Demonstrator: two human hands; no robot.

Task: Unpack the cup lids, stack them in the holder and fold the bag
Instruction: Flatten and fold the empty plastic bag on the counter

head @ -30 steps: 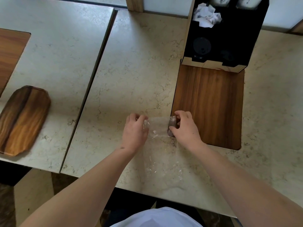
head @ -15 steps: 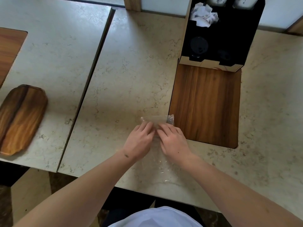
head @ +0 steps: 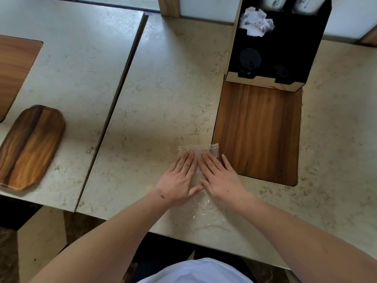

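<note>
Two open hands press a clear bag (head: 199, 203) flat on the marble counter (head: 163, 99), near its front edge. The bag lies under both palms, its folded far end showing just past the fingertips and its near part spreading out behind the wrists toward the person. Its right far corner touches the edge of the wood inlay (head: 259, 131) set in the counter.

Much of the bag is hidden beneath the hands, and the film is so clear that its outline is hard to trace against the stone; how many layers are folded over cannot be told. At the far side the holder (head: 285, 48), a black box with a pale front lip, is cut off by the top of the frame. One dark lid (head: 250, 58) sits in its left compartment; the right compartment is too dark to read. Crumpled white paper (head: 256, 23) lies further back in the holder.

The left hand (head: 179, 177) and right hand (head: 219, 177) lie side by side, fingers straight and together, thumbs nearly meeting over the bag. Neither hand pinches or grasps anything; both rest palm-down on the plastic. A wooden board (head: 30, 146) lies well apart on the neighbouring counter to the left.
</note>
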